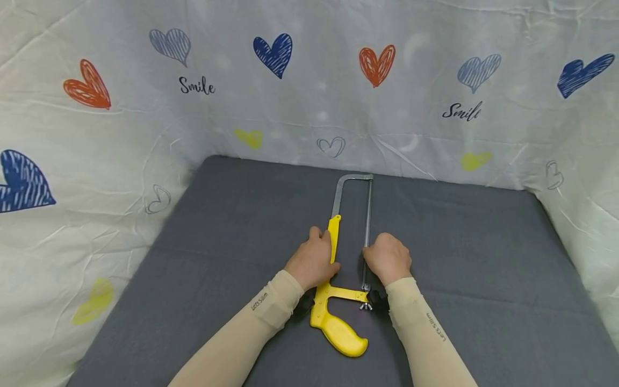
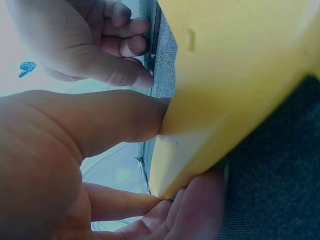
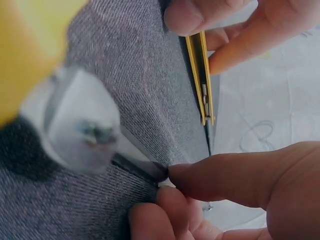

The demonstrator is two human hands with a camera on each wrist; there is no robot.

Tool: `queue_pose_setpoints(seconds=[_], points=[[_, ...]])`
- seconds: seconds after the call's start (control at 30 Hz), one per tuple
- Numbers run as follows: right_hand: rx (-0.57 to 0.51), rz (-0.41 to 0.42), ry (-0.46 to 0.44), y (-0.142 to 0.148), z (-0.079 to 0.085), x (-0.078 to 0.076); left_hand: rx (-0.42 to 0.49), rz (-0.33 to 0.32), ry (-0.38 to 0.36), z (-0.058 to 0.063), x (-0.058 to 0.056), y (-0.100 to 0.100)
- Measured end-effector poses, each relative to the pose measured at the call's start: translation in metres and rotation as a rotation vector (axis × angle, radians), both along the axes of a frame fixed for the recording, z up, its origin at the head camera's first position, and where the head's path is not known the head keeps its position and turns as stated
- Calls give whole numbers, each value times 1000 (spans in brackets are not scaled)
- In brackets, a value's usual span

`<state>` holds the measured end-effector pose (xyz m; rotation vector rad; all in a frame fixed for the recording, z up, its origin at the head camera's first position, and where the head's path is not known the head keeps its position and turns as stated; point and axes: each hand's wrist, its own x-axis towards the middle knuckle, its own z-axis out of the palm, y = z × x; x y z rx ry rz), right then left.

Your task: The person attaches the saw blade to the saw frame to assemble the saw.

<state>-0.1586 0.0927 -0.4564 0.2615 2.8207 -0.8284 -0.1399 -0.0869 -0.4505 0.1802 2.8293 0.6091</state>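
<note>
Head view puts a hacksaw (image 1: 323,294) near the middle of a table covered in dark grey cloth (image 1: 474,258), its yellow handle (image 1: 344,337) toward the person and its silver bow (image 1: 337,194) pointing away. The thin blade (image 1: 369,215) runs along the right side of the saw, from the far end of the bow down to a short yellow crossbar (image 1: 347,293), where a wing nut (image 1: 366,307) sits just below. Whether the saw's whole length touches the cloth I cannot tell. The left hand (image 1: 313,262) grasps the long yellow part of the frame above the crossbar; the left wrist view shows the thumb on one face and the fingers bent in around the other edge. The right hand (image 1: 388,259) pinches the blade a little above the wing nut, and the right wrist view shows the thumb meeting the curled fingers there. The two hands are apart, with the saw's open gap between them. Both forearms wear beige sleeves (image 1: 217,341) with small dark lettering near the wrists. Past the table's far edge and along both sides hangs a whitish, creased curtain (image 1: 300,107), printed with orange, blue and yellow hearts (image 1: 377,65) and the word "Smile" (image 1: 196,85).
</note>
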Motion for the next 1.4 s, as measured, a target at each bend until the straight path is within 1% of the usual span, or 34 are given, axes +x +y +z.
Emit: queue_pose_setpoints(seconds=[0.1, 0.27, 0.37, 0.6, 0.87, 1.03, 1.2, 1.3, 1.4], points=[[3, -2, 26, -1, 0, 1, 2, -4, 3, 0, 0, 0], [40, 3, 52, -2, 0, 2, 4, -10, 8, 0, 0, 1], [50, 8, 43, -2, 1, 3, 5, -5, 7, 0, 1, 1], [29, 0, -2, -1, 4, 0, 13, -3, -3, 2, 1, 1], [17, -22, 21, -1, 5, 0, 15, 0, -6, 2, 1, 2], [9, -39, 13, 0, 4, -1, 17, 1, -4, 2, 1, 2], [-41, -54, 5, 2, 3, -2, 11, 3, 5, 2, 0, 2], [-117, -61, -11, 6, 2, -3, 6, 10, 0, 2, 0, 3], [-218, -77, -46, 11, 1, -3, 3, 18, -8, 2, 0, 3]])
